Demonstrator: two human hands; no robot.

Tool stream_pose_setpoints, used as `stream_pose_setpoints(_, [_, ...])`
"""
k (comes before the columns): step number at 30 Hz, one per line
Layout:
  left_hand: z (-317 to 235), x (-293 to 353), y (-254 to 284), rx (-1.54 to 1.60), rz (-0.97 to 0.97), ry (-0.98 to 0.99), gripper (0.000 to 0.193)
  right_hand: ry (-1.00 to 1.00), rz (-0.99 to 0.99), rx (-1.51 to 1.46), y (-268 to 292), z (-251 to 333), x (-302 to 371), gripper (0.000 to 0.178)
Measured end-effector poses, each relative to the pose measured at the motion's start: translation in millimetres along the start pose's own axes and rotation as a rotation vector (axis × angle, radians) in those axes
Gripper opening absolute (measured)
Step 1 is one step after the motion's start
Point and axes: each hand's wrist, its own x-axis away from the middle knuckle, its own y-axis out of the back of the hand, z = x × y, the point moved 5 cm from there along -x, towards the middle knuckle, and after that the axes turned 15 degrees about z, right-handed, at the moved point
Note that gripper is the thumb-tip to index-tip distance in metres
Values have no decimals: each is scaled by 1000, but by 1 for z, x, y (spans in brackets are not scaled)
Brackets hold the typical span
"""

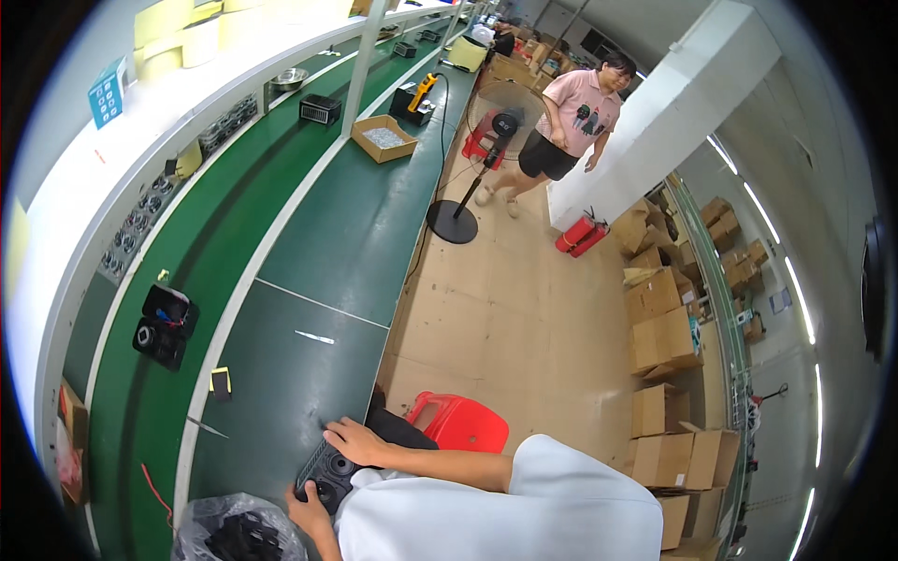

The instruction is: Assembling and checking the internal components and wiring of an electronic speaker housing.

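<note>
A black speaker box [329,474] with two round drivers lies at the near edge of the green workbench [309,271], close against my body. My left hand [311,513] is closed round its lower end. My right hand [354,442] rests over its upper end, fingers curled on the edge. Beside my left hand stands a clear plastic bag [241,535] of black parts. Up the bench lie a slim silvery tool [315,338], a pointed metal tool [208,427] and a small black-and-yellow piece [220,383].
An opened black housing [166,327] with wires sits on the green conveyor [238,178]. Further along are a cardboard tray [383,138] and a yellow handheld tool [423,92]. A red stool [458,423], a standing fan [454,222] and a walking person [582,107] are to the right.
</note>
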Motion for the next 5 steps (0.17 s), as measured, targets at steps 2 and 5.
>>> stream_pose_setpoints(2, [-8,-2,2,-20,5,-8,53,28,-6,52,5,2,-1,41])
stream_pose_setpoints(5, [3,-9,2,-35,-23,-64,50,94,86,213,5,5,-4,34])
